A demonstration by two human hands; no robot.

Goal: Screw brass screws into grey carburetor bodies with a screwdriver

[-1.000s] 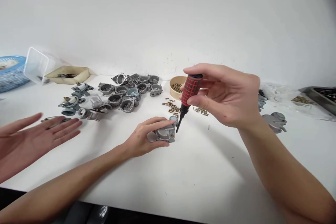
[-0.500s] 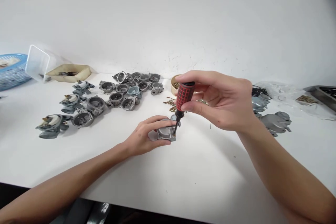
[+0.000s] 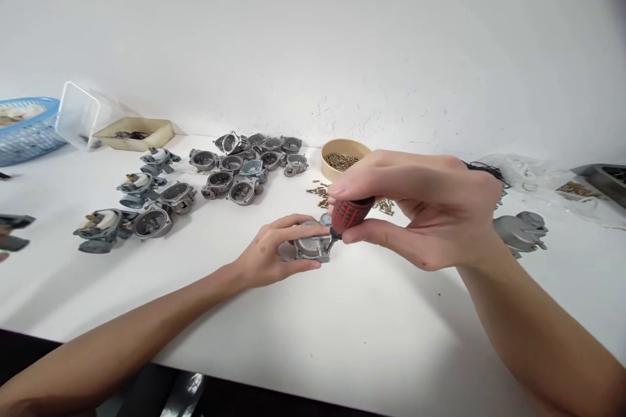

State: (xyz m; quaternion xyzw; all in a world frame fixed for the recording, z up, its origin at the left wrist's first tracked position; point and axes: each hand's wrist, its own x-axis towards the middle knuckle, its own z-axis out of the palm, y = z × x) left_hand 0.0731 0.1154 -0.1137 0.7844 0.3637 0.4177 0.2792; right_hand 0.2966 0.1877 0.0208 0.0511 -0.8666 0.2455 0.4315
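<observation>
My left hand (image 3: 281, 251) is wrapped round a grey metal carburetor body (image 3: 309, 247) on the white table, fingers over its top and thumb along its near side. Between the fingers and thumb of my right hand (image 3: 415, 208) is the red and black handle of a screwdriver (image 3: 351, 216). The tool leans, its shaft pointing down at the right part of the body; the tip is hard to make out. Behind my hands, brass screws (image 3: 320, 194) lie loose beside a round tan container (image 3: 346, 145) holding more of them.
Several open grey carburetor bodies (image 3: 242, 191) stand at left centre, with white-topped ones (image 3: 100, 225) further left. A yellowish tray (image 3: 134, 141), clear box (image 3: 78, 118) and blue basket (image 3: 36, 133) sit back left. At right are another body (image 3: 523, 233) and plastic bags (image 3: 528, 176).
My right hand has moved down and right, and the screwdriver leans more. The round container shows more fully. A dark blurred part and a fingertip have appeared at the left edge.
</observation>
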